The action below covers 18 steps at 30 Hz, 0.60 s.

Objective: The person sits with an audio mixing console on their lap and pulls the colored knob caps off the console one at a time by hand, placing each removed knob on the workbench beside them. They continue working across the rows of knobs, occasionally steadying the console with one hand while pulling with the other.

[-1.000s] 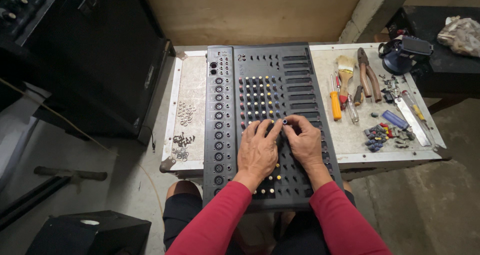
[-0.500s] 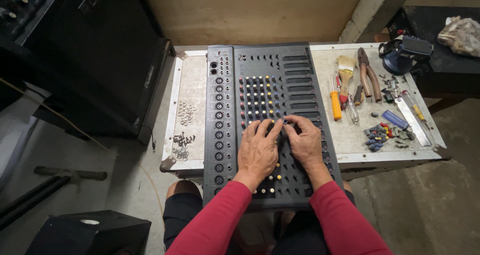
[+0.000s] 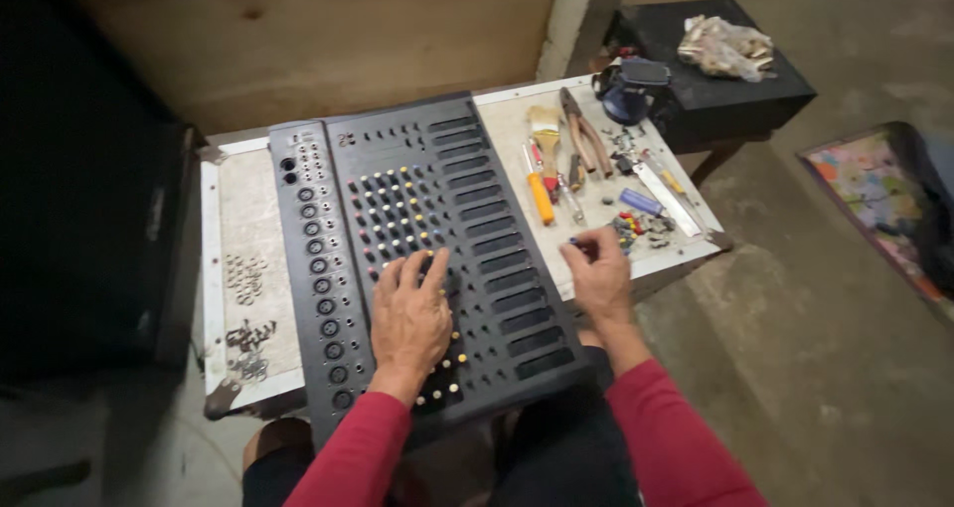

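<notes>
Head view: the left hand (image 3: 409, 313) lay flat and unclenched on the black, knob-studded audio mixer panel (image 3: 427, 258), steadying it. Right of the panel, the right hand (image 3: 599, 273) pinched a small dark part (image 3: 574, 241) beside loose coloured knob caps (image 3: 630, 227).

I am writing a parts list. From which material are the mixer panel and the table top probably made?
Mixer panel: probably painted sheet metal, matt dark grey, with flat punched slots. The left hand rests on it. Table top: pale, speckled and worn, perhaps laminate or painted board; the picture leaves it open.
</notes>
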Each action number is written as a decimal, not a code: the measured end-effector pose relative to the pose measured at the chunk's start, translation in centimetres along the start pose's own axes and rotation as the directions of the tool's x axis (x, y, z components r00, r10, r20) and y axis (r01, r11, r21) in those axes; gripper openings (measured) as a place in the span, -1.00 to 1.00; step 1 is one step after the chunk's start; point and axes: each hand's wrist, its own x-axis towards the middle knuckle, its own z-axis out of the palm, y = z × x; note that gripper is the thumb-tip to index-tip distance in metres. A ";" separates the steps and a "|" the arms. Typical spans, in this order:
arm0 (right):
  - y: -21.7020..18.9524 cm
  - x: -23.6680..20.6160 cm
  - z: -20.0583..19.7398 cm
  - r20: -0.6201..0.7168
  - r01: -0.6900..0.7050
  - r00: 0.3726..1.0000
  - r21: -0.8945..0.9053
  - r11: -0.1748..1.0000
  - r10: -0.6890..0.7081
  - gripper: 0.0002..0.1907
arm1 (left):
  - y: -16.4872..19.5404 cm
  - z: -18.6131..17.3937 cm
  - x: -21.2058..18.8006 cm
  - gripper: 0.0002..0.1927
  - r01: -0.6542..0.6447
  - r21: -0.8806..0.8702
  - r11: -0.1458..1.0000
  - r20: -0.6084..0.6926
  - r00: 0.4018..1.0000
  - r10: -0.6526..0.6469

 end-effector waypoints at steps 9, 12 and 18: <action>3.3 0.7 -7.9 0.026 -0.043 0.998 -0.392 0.919 0.058 -0.73 | -0.1 0.6 0.2 -0.50 0.021 0.008 1.000 0.020 1.000 -0.022; 3.3 1.3 -7.3 0.065 -0.110 0.985 -0.480 0.870 0.160 -0.76 | 0.0 0.7 0.3 -0.53 0.025 0.011 1.000 0.021 0.999 -0.025; 3.1 2.2 -5.7 0.089 -0.086 0.981 -0.589 0.803 0.170 -0.76 | -0.2 0.8 0.5 -0.55 0.026 0.013 1.000 0.024 0.999 -0.026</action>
